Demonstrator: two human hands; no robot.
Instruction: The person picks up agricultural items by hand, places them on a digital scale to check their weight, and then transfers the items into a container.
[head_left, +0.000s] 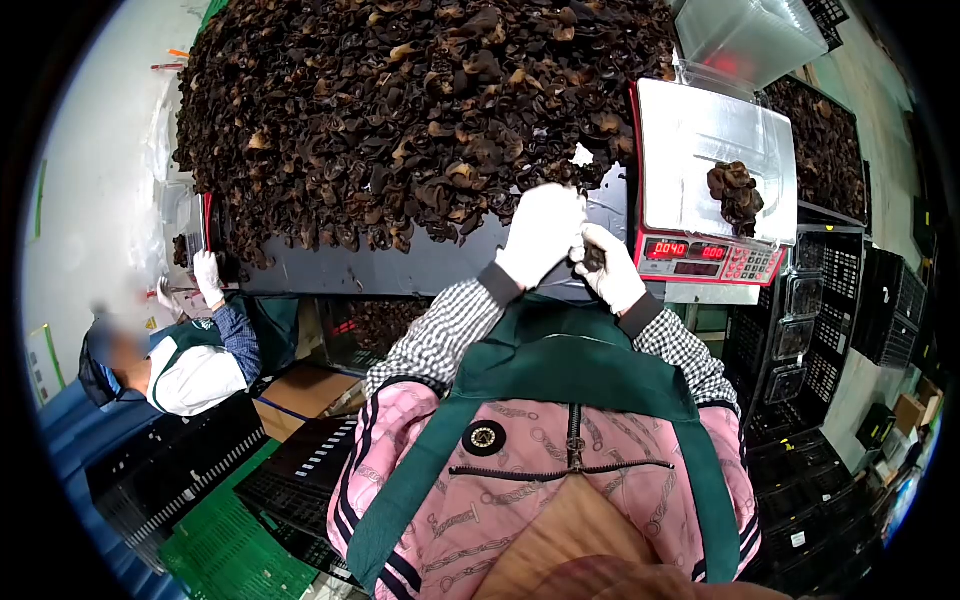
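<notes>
A wide heap of dark brown wood ear mushrooms (pixel 420 120) covers the table in front of me. My left hand (pixel 545 232), in a white glove, is closed at the heap's near edge, and whatever its fingers hold is hidden. Close beside it, my right hand (pixel 614 275), gloved too, has its fingers curled around a small dark piece of wood ear mushroom (pixel 593 258). The fingertips of both hands almost meet. To the right, a red digital scale (pixel 655 268) reads 0.040, with a clump of wood ear mushrooms (pixel 737 197) on its steel pan (pixel 675 150).
Clear plastic boxes (pixel 745 40) are stacked behind the scale. More wood ear mushrooms (pixel 820 140) fill a container at the right, above black crates (pixel 840 300). At the left, a co-worker (pixel 200 365) in white gloves works by the same table. A green crate (pixel 235 550) lies lower left.
</notes>
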